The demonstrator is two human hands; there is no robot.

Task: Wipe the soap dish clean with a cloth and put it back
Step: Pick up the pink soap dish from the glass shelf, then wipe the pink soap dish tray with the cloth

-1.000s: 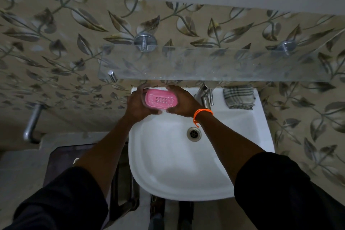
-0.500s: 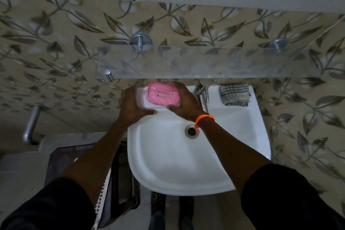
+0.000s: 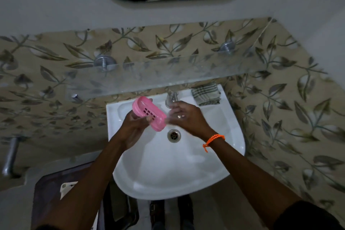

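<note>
Clearly light and rigid, the pink soap dish (image 3: 148,113): thin moulded plastic, probably slick if wet, so best taken across its long rim rather than by the slotted floor. Oblong with rounded ends, a raised lip, rows of small drain slots through the base. Held tilted above the back of the white basin (image 3: 186,173), up and left of the drain (image 3: 174,135), one end pointing to the glass shelf (image 3: 168,76). Left hand (image 3: 133,129) under and beside it, fingers curled around the lower edge. Right hand (image 3: 186,117) just beside the dish's near end, in front of the tap (image 3: 172,99); fingers loosely bent, blurred, so cannot tell whether touching the dish or pinching anything. Folded checked cloth (image 3: 206,94) untouched on the basin's back right corner, well within reach.
</note>
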